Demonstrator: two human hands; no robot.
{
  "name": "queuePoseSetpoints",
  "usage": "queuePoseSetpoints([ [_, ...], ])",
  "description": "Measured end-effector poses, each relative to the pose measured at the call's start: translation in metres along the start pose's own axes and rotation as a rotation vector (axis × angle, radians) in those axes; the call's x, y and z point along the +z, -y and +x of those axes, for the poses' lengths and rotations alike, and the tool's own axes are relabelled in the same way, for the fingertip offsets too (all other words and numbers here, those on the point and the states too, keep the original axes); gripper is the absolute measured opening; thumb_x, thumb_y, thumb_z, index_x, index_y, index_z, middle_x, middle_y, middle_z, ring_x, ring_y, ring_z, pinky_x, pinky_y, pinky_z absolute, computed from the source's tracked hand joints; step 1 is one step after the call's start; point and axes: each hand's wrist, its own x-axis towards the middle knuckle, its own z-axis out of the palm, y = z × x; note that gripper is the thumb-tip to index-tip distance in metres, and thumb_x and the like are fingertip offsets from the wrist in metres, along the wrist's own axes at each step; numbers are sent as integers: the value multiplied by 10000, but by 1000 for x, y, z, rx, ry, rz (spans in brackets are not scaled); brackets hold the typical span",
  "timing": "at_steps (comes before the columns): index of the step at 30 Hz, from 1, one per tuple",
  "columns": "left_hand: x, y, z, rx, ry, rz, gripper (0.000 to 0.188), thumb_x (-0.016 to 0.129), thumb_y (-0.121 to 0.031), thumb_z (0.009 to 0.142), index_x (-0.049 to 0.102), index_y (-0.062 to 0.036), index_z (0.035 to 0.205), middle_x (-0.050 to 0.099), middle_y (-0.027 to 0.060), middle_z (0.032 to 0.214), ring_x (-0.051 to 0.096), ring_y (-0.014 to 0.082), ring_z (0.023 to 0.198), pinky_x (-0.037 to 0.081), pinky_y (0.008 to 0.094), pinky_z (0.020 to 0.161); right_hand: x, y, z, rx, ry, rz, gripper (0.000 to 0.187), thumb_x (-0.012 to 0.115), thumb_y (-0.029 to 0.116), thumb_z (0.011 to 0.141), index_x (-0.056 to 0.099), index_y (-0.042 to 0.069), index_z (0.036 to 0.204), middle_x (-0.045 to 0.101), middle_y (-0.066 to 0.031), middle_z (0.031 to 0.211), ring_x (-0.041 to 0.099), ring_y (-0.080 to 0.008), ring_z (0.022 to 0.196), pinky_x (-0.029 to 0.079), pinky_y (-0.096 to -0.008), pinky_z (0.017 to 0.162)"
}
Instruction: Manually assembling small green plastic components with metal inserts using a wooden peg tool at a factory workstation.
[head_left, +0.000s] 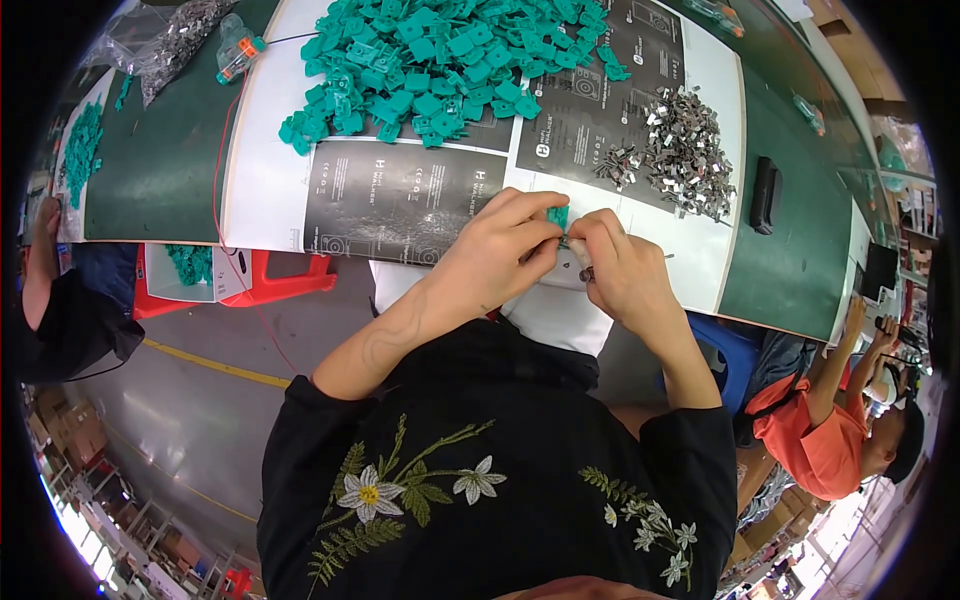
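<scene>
My left hand (pixel 500 245) pinches a small green plastic part (pixel 557 215) between thumb and fingers at the table's near edge. Against it, my right hand (pixel 630 275) is closed with thumb and forefinger together, touching or almost touching the part. Small dark metal bits (pixel 587 274) show under its curled fingers; what its fingertips hold is hidden. Beyond my hands a big heap of the same green parts (pixel 430 70) lies on black printed sheets (pixel 400 190). To the right of it spreads a pile of small metal pieces (pixel 690 150).
A black object (pixel 766 195) lies on the green tabletop (pixel 780 270) at right. Far left are a clear bottle with orange ends (pixel 238 50) and a bag of metal bits (pixel 185 45). A white box (pixel 195 285) rests on a red stool (pixel 290 285). Co-workers sit on both sides.
</scene>
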Motion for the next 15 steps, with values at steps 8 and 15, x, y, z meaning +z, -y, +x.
queuePoseSetpoints([
  [8,1,-10,1,-262,-30,-260,111,652,8,763,660,36,871,603,108,1104,616,224,737,515,324,668,6,0,-1,26,-29,-39,442,646,-58,607,494,37,1012,544,-75,975,597,-262,605,481,-362,505],
  [15,2,-9,1,-254,-15,-207,119,628,17,785,655,48,896,602,110,1093,628,216,697,516,313,639,7,-3,2,20,-13,-59,422,652,-49,617,493,37,998,541,-73,965,597,-260,601,478,-363,500],
])
